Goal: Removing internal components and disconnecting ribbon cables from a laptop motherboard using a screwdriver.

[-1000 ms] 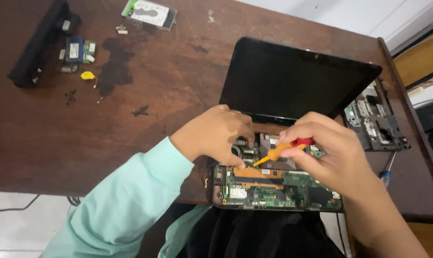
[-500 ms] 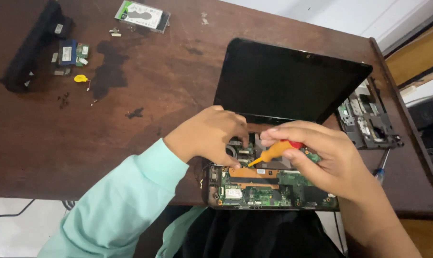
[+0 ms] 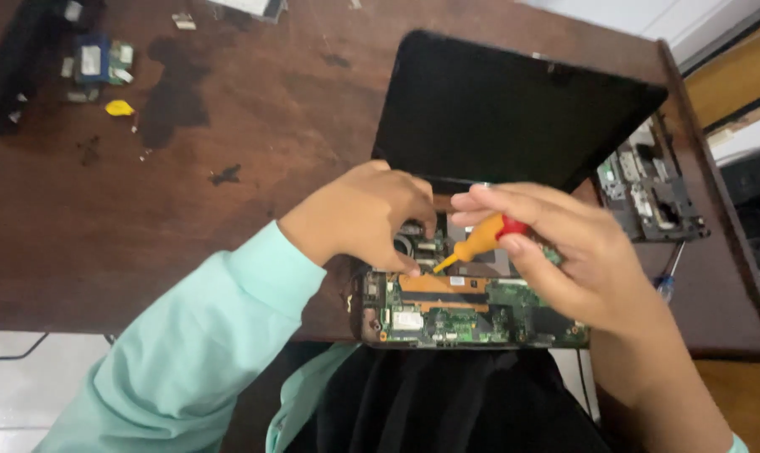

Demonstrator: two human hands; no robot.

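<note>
An opened laptop lies at the table's near edge, its green circuit board [image 3: 472,315] bare and its black screen [image 3: 514,109] tilted back. My right hand [image 3: 564,252] grips a small screwdriver with an orange and red handle [image 3: 480,239], its tip pointing down-left onto the board near a fan. My left hand [image 3: 363,214] rests on the board's upper left part, fingertips pressing beside the screwdriver tip. The left arm wears a mint-green sleeve.
The brown wooden table [image 3: 187,210] carries a dark stain, a long black part [image 3: 10,71] at far left, small blue and green parts [image 3: 99,59], a yellow bit [image 3: 118,107], and a dismantled grey chassis piece [image 3: 648,189] at right. A blue-handled tool [image 3: 669,281] lies beside the laptop.
The screwdriver has shifted slightly left and up over the board, and my right hand's fingers have turned around its handle. The view has also drifted, so the table parts sit higher and further left.
</note>
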